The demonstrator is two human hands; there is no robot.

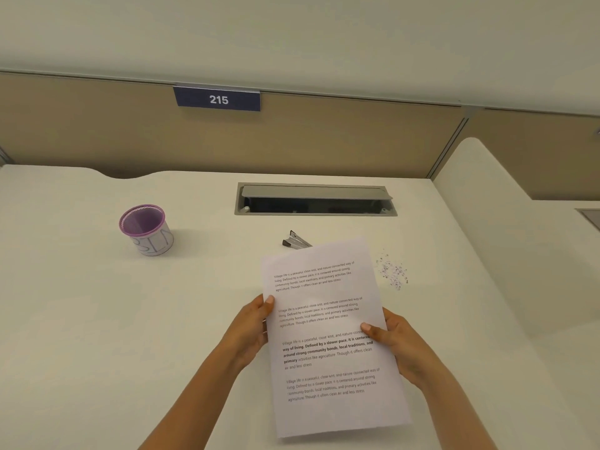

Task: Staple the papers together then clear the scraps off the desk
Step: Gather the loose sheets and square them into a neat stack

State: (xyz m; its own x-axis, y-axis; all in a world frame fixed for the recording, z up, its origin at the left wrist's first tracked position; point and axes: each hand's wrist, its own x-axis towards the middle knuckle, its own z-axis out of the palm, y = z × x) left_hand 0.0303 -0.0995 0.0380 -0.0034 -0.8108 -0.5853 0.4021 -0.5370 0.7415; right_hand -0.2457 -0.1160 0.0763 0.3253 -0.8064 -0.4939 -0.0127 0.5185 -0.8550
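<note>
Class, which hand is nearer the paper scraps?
Right. The right hand grips the papers on the side toward the scraps; the left hand grips the opposite edge.

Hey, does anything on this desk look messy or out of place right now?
Yes. A small scatter of scraps lies loose on the desk, just right of the papers gripped by the left hand and right hand. The cable hatch lid beyond the stapler also sits tilted open.
</note>
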